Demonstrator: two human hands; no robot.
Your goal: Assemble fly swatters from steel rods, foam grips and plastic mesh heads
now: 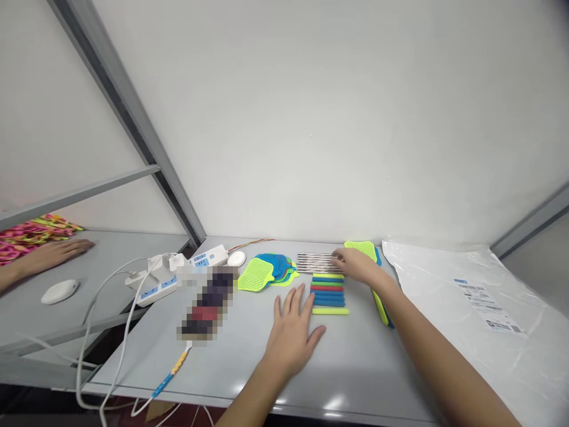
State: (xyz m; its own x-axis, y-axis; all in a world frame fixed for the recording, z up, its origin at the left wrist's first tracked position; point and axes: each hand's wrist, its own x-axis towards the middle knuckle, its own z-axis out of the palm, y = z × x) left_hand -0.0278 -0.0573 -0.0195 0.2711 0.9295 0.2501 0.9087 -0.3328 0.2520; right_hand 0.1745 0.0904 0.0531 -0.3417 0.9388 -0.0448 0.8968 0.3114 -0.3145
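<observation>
My left hand (290,332) rests on the grey table with its fingers spread, holding nothing. Just right of its fingertips lies a row of coloured plastic tubes (328,295), blue, red, green and yellow. Behind them is a row of thin metal rods (313,263). My right hand (359,266) has its fingers bent and closed on the right ends of these rods; how many it grips is hidden. Left of the rods is a pile of fly swatter heads (256,274) in yellow-green and blue. More fly swatter heads (360,247) lie behind and under my right forearm.
A white plastic package (444,296) covers the right side. On the left are power strips (208,257), white cables (127,332), a round white disc (236,259) and a pixelated object (207,305). Another person's hand (66,251) rests beyond the metal frame (133,130), near a white device (60,292).
</observation>
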